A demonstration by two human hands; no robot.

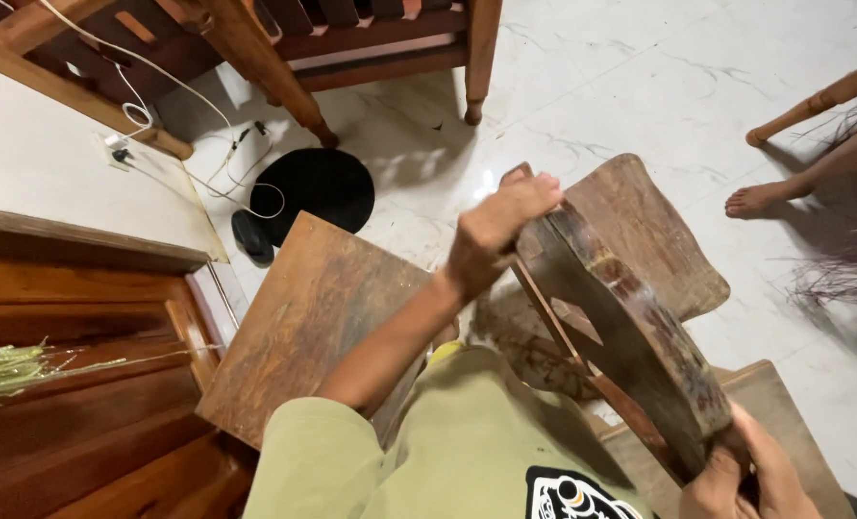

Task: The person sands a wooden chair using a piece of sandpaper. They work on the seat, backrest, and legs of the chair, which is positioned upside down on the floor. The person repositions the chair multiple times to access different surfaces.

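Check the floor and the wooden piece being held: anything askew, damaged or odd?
The dark wooden stool is tipped on edge, left hand at its top, right hand at its lower end; its surface looks worn and blotchy. A white cable trails loose to the wall socket.

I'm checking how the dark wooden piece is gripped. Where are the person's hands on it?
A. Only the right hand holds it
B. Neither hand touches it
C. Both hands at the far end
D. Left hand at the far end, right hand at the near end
D: the left hand grips the far end of the wooden piece, while the right hand holds its near end.
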